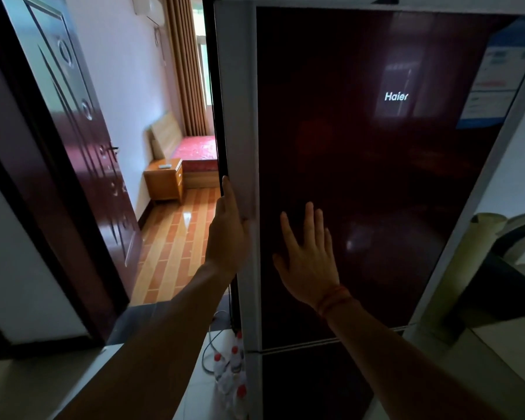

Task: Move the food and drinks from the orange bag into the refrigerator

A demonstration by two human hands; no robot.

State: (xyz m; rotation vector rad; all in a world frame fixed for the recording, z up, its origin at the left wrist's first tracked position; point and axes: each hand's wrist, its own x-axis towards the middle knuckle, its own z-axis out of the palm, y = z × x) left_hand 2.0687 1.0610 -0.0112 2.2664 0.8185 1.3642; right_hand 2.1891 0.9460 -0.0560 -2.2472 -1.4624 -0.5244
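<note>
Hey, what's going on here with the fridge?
A person stands in front of a tall dark red refrigerator. Their left hand lies along the left edge of its upper door, and the right hand rests flat on the door's front with fingers spread. The door looks closed or nearly so; whether it is being opened or pushed shut cannot be told. Neither hand holds any food or drink. Some red-capped bottles stand on the floor beside the refrigerator.
</note>
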